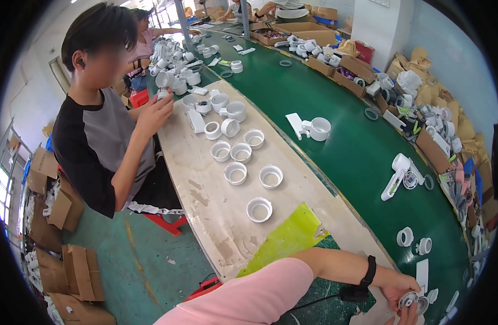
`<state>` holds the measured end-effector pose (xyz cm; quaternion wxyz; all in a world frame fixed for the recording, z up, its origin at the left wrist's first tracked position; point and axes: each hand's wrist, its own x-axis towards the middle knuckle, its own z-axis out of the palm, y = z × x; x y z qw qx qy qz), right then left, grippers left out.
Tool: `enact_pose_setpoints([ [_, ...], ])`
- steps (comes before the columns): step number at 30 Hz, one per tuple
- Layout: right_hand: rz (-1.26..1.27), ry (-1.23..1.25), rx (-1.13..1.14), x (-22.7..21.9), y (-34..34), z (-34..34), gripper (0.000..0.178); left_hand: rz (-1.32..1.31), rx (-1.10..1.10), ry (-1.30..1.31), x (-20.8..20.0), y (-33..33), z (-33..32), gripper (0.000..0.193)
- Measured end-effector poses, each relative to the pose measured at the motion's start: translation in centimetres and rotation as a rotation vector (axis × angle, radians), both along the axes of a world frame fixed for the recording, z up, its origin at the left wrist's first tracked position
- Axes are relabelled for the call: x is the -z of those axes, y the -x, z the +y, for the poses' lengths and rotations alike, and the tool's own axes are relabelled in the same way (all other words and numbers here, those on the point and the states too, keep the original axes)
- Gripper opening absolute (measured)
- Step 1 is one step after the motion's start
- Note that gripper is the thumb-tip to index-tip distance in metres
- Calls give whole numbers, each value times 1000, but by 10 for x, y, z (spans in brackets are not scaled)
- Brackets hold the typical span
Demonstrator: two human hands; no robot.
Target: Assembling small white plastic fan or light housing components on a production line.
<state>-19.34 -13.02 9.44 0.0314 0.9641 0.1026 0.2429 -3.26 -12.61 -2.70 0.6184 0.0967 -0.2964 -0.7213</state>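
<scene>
At the lower right, my left hand (pixel 396 288), reaching in with a pink sleeve and a black wristband, closes round a small round grey-white part (pixel 408 299) with a ringed hub. Fingers of my right hand (pixel 406 315) come in at the lower edge and grip the same part from below; the rest of that hand is cut off. Another round white piece (pixel 422 304) lies against its right side. Just beyond are a flat white handle-like piece (pixel 422 275), a small white ring-shaped part (pixel 424 246) and a white ring (pixel 405 236).
Several white cups (pixel 259 209) stand on the beige board (pixel 205 216), beside a lime-green sheet (pixel 284 238). A co-worker (pixel 113 124) at the left holds a white part. White assemblies (pixel 317 129) sit on the green belt (pixel 346 168). Filled cartons (pixel 433 151) line its far side.
</scene>
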Motion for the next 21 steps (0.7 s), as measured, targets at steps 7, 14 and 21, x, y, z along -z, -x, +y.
enact_pose_setpoints([
  [7,-74,-19,595,18,88,-97,39,568,38,131,-19,10,-14,24],
  [14,245,28,1115,105,146,-194,57,129,-207,57,-28,-17,38,50],
  [21,180,-290,1214,88,142,-175,43,-1316,-1075,377,-15,-1,32,41],
])
